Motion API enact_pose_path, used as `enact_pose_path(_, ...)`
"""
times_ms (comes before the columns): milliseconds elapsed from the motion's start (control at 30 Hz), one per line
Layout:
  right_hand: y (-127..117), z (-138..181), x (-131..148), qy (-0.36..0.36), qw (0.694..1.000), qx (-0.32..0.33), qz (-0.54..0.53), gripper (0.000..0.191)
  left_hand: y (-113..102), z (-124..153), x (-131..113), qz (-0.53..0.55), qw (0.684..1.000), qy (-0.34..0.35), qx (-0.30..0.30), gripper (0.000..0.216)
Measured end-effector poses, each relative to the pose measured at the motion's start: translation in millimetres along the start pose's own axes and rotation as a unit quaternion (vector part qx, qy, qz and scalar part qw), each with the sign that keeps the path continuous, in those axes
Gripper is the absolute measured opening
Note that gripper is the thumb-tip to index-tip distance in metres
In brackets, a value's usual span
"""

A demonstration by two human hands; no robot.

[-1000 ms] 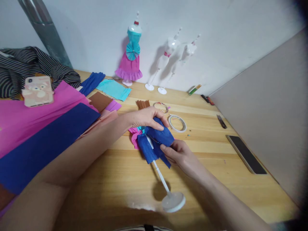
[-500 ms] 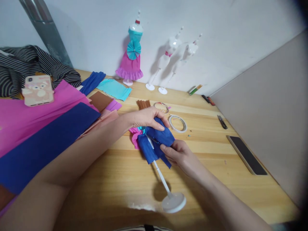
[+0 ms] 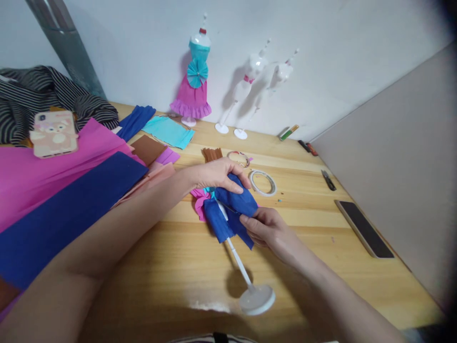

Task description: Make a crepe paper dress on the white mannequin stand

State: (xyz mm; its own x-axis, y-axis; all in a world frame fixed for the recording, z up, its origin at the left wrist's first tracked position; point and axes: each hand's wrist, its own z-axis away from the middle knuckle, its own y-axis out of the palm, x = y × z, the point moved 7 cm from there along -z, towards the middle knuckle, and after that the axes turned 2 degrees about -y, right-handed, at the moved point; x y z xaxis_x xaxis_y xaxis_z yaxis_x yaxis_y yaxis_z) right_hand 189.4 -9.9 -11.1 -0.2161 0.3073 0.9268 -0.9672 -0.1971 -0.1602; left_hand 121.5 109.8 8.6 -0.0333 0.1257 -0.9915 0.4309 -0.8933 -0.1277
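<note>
Two bare hands on one small white plastic dress form with rod and round base (image 3: 256, 299), laid on its side at the middle of the pale wooden table (image 3: 178, 276). Base toward the near edge, torso toward the far side.

Grip, left hand (image 3: 217, 175): closed down over the far upper part of the dark blue crepe-paper skirt (image 3: 232, 209), thumb and fingers pressing it onto the torso.
Grip, right hand (image 3: 266, 228): closed, fingertips pinching the near right edge of the same blue paper.

Progress, as judged:
- Pink and teal paper layers (image 3: 200, 197) already on, showing at the left from under the blue.
- Blue layer wrapped round but held by fingers only, no tape seen on it, so probably not yet fixed.
- Well past the start, short of the finished look of the teal-and-pink dressed dress form (image 3: 194, 81) standing far off at the wall.
- Two bare white dress forms (image 3: 250, 78) beside that one, undressed.

Close by: ring of clear tape (image 3: 263, 183) just far right of the hands; small black snips (image 3: 328, 180) farther right; dark blue paper sheet (image 3: 71, 209) and bright pink paper sheet (image 3: 35, 176) at left.

Hidden or unclear:
- Torso wholly covered by paper and left hand.
- Seam of the blue wrap not visible; overlapped or gapped underneath, cannot tell.
- Right corners of the view dark and blurred.
- Striped item at the bottom edge cut off, not identifiable.
</note>
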Motion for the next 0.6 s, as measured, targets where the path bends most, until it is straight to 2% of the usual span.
enact_pose_path(267, 2.2, -2.9, -3.3, 0.006, 0.999, 0.0, -0.039, 0.052, -0.1, -0.1, -0.4, 0.005, 1.0, 0.001, -0.007, 0.021)
enact_pose_path(600, 2.4, 0.7, 4.2, -0.008, 1.0, 0.002, 0.019, 0.048, 0.5, 0.4, -1.2, 0.01, 1.0, 0.0, 0.0, 0.02)
